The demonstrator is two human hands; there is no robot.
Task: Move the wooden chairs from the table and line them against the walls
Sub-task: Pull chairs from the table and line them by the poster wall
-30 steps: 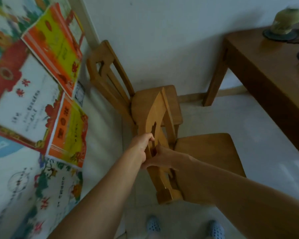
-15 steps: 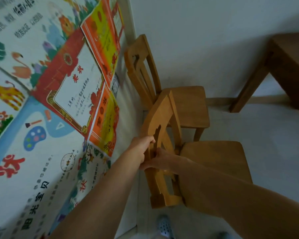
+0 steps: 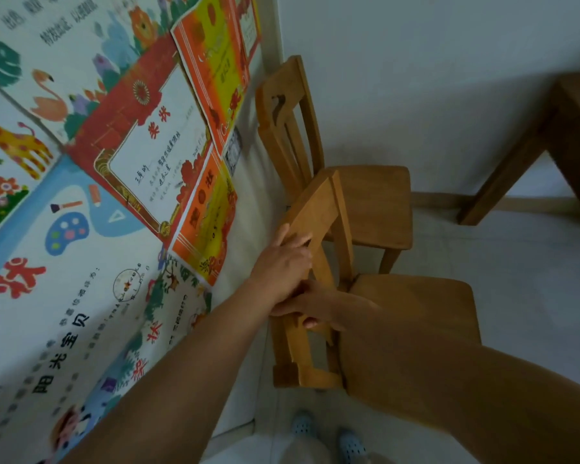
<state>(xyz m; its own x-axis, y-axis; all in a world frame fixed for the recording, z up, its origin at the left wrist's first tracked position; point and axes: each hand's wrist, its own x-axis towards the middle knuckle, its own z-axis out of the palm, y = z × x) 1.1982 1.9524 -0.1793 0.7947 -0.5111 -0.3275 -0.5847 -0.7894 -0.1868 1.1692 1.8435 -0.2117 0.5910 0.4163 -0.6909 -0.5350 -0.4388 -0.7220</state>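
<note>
Right now both hands are on the near chair (image 3: 412, 316), which sits w/ its backrest toward the poster wall (image 3: 81, 195) on the left. Left hand (image 3: 282, 266) is up high on the backrest, fingers (image 3: 297, 241) curled over the top rail and into the cut-out, so that grip is clenched on the wood. Right hand (image 3: 315, 304) is just below it, wrapped round a slat of the same backrest, also grasping the chair. The two hands are touching or nearly so; can't tell which.

Near chair's seat points right, away from the wall, and its back leg foot (image 3: 285, 375) is just beside the wall base. Whether all legs are on the floor (image 3: 516, 279) I can't tell, since the person's forearm covers the front of the seat.

A 2nd chair (image 3: 375, 202) stands just beyond, in the corner, backrest likewise toward the poster wall, w/ the white wall (image 3: 416, 78) just behind it. The two chairs are side by side, very close, the near backrest overlapping the far seat from this angle.

Top right, a wooden worktop (image 3: 576, 128) shows one leg and an edge, well apart from the chairs. Bottom centre, the person's pale shoes (image 3: 325, 433) are on the floor.
</note>
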